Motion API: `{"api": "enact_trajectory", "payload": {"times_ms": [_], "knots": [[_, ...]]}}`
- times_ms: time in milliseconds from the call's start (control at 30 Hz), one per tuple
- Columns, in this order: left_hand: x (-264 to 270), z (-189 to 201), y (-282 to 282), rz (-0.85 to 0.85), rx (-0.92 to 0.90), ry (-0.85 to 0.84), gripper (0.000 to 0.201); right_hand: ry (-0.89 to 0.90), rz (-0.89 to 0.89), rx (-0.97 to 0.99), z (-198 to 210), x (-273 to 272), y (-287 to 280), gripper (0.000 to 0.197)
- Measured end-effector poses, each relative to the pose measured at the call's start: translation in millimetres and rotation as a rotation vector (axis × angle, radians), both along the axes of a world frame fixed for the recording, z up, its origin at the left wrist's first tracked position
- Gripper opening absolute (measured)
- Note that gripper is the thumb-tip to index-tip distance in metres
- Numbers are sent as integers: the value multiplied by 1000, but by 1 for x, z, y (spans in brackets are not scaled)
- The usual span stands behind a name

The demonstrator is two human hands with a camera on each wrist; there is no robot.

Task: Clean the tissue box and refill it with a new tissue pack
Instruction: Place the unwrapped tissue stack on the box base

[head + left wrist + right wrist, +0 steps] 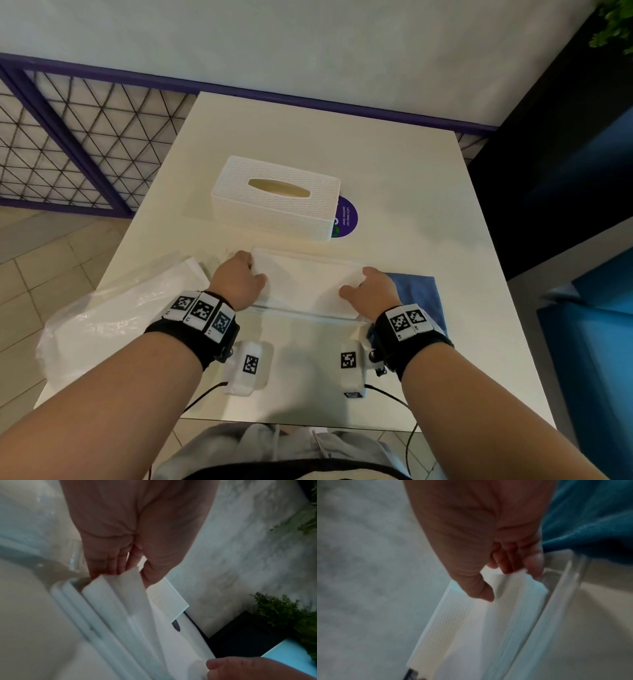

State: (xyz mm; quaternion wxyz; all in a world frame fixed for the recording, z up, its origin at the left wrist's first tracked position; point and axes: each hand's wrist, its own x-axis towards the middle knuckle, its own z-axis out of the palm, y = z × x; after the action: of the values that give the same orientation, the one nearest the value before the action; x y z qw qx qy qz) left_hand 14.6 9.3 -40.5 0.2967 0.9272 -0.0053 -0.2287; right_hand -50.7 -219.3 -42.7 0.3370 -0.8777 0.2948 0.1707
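Head view, lower centre: I see my left hand [239, 278] and right hand [370, 291] each clamped on one end of the white tissue stack [308, 284], thumb on top, fingers curled under its edge, so both grips are closed on it. The stack sits in a clear tray [308, 313] on the cream surface [411, 205]. Above it, mid-frame, stands the white woven tissue box [274, 198], partly covering a purple sticker [347, 216]. Crumpled clear plastic wrap [113, 308] lies at left, a blue cloth [419, 291] at right.
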Motion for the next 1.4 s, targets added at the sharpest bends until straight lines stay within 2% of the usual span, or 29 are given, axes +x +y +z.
{"api": "enact_trajectory", "payload": {"times_ms": [67, 167, 233, 300, 367, 467, 500, 567, 667, 767, 933, 1133, 1200, 1300, 1367, 1400], "knots": [[-2, 11, 4, -11, -34, -43, 46, -39, 45, -133, 7, 1, 2, 62], [-7, 38, 23, 65, -188, -226, 35, -156, 90, -116, 22, 10, 21, 52], [-12, 53, 48, 144, -255, -349, 29, -215, 219, -84, 34, 21, 46, 42], [-18, 59, 81, 166, -227, -378, 30, -234, 399, -40, 42, 32, 79, 35], [-26, 55, 117, 91, -48, -303, 52, -216, 550, 23, 44, 42, 115, 33], [-44, 37, 158, -60, 344, -115, 107, -205, 662, 48, 36, 54, 162, 35], [-49, 30, 167, -86, 416, -91, 117, -219, 658, 46, 34, 59, 175, 36], [-57, 15, 180, -96, 467, -64, 125, -227, 633, 42, 29, 68, 195, 37], [-63, 3, 188, -71, 458, -36, 123, -37, 723, -118, 23, 79, 217, 36], [-70, -1, 190, -46, 452, -23, 120, 100, 739, -173, 17, 84, 230, 48], [-80, -12, 192, 30, 481, -11, 120, 20, 752, -264, 16, 82, 251, 41], [-83, -11, 192, 81, 467, 9, 113, 37, 783, -240, 29, 81, 267, 51], [-81, -9, 192, 86, 467, 20, 113, -1, 841, -368, 34, 79, 271, 44], [-82, -7, 189, 90, 472, 29, 112, -175, 1008, -578, 41, 72, 275, 33], [-82, -6, 188, 101, 474, 22, 112, -242, 1071, -595, 44, 66, 277, 30], [-82, -7, 187, 107, 475, 19, 112, -219, 1073, -562, 44, 65, 278, 30]]}}
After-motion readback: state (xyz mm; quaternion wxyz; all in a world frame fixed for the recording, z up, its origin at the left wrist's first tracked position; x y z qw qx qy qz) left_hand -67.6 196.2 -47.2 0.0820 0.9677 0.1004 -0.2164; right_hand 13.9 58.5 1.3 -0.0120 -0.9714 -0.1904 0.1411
